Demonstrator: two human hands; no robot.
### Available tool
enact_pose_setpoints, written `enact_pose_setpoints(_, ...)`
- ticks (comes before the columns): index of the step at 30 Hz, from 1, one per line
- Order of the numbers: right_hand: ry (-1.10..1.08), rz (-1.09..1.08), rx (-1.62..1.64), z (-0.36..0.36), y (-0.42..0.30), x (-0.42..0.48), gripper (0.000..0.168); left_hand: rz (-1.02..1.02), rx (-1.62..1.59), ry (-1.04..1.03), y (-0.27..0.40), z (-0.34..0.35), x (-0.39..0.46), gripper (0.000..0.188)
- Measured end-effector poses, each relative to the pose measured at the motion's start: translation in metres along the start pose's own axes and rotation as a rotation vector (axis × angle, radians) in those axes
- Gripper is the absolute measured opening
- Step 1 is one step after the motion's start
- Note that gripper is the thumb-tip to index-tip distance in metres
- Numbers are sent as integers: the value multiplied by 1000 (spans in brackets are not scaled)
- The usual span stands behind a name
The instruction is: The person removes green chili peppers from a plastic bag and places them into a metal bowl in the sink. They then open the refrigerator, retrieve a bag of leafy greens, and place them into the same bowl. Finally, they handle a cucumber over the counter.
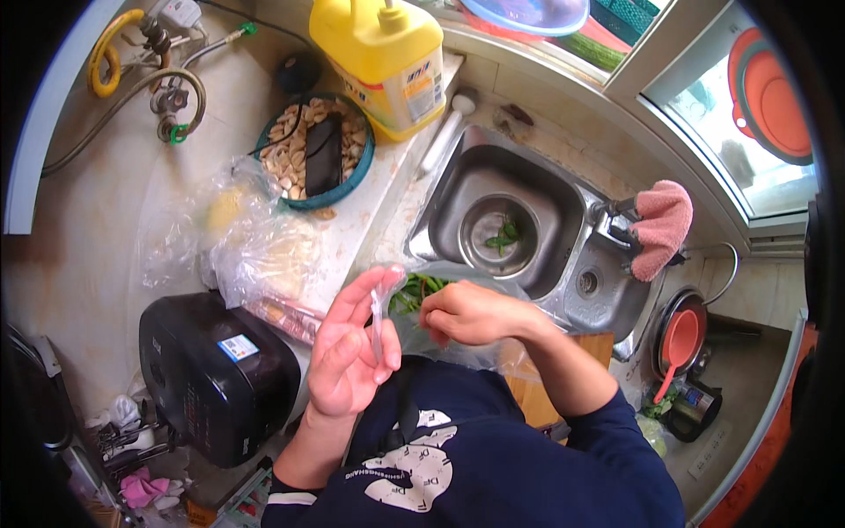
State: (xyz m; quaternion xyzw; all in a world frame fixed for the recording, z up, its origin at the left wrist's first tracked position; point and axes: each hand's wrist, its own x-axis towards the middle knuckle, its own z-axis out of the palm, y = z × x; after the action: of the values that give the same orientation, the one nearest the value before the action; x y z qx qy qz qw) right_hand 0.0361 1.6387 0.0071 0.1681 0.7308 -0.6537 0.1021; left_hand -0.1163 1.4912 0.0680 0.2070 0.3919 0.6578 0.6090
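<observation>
My left hand [353,350], palm up, has the gathered edge of a clear plastic bag [377,310] between its fingers. Green leafy vegetables [412,294] lie in the bag, close to my body at the sink's near edge. Over the bag's opening is my right hand [472,315], fingers curled beside the greens; whether it pinches anything is hidden. Beyond, in the larger basin of the stainless steel sink [561,158], a round metal bowl [535,228] holds a few green leaves [505,236].
A black appliance [218,376] stands at left, near filled plastic bags [251,237]. Farther back are a teal basket [366,168] of pale pieces with a black phone [323,155] on top, and a yellow jug [383,66]. A pink cloth [662,228] hangs on the faucet; a wooden board [594,350] lies at right.
</observation>
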Motion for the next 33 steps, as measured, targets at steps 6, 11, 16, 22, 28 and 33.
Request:
enact_pose_setpoints(6, 578, 454, -638, 80, 174, 24, 77, 3, -3, -19, -6, -9, -9, 78)
enact_pose_setpoints(11, 367, 440, -441, 62, 189, 27, 63, 27, -9, -38, -12, -10, -10, 78)
enact_pose_setpoints(16, 372, 292, -211, 51, 146, 13, 72, 13, 37, -49, -8, -3, -8, 78)
enact_pose_setpoints(22, 404, 427, -144, 50, 165, 0, 99, 6, 44, -33, -9, -6, -8, 79)
enact_pose_setpoints(28, 199, 457, 109, 40, 155, -24, 76, -26, 32, -33, -12, -5, -11, 79)
enact_pose_setpoints(33, 125, 463, 198, 42, 109, -27, 65, 6, 38, -27, -8, -4, -9, 75)
